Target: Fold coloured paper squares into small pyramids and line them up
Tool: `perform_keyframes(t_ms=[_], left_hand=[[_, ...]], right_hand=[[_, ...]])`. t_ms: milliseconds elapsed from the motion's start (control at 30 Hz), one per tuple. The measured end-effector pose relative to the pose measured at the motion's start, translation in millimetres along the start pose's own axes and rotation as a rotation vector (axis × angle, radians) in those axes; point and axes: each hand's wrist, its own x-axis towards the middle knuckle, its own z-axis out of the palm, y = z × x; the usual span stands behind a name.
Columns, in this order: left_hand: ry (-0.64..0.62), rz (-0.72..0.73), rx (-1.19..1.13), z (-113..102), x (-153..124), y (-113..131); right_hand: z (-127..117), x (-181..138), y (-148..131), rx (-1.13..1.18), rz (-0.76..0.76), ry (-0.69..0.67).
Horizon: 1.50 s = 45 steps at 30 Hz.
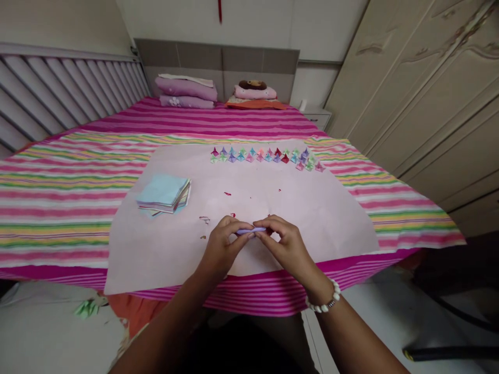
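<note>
A small piece of folded lilac paper [245, 231] is pinched between my two hands over the front of the white sheet. My left hand [225, 241] grips its left part with thumb and fingers. On its right part my right hand [284, 240] presses thumb against fingertips, and the two thumbs nearly meet. The fingers cover much of the fold, so its full shape is hidden. To the left lies a stack of square paper [163, 191], light blue on top. Rows of small folded paper shapes [260, 155] in several colours stand toward the back.
The white sheet [156, 249] lies on a bed with a striped cover [58, 208]. Small paper scraps [227, 194] are scattered on it. Folded bedding [187, 93] sits by the headboard [257, 62]. A wardrobe [421, 93] stands at right, a railing [70, 88] at left.
</note>
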Motion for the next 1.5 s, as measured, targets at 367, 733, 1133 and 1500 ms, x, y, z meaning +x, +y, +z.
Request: perform_keyframes(t_ms=[367,733,1133,1500], left_hand=[[-0.014,-0.226,-0.295,-2,-7,-8],[0.116,-0.089,-0.157,1,-9,-8],[-0.038,-0.081,-0.128,-7,-6,-6],[0.029,-0.159,-0.187,-10,-3,-8]], right_hand=[[-3,-6,1,-0.029,0.024,-0.016],[0,-2,-5,-0.044,-0.006,-0.028],[2,1,-3,0.064,0.055,-0.035],[8,2,4,0.295,0.242,0.031]])
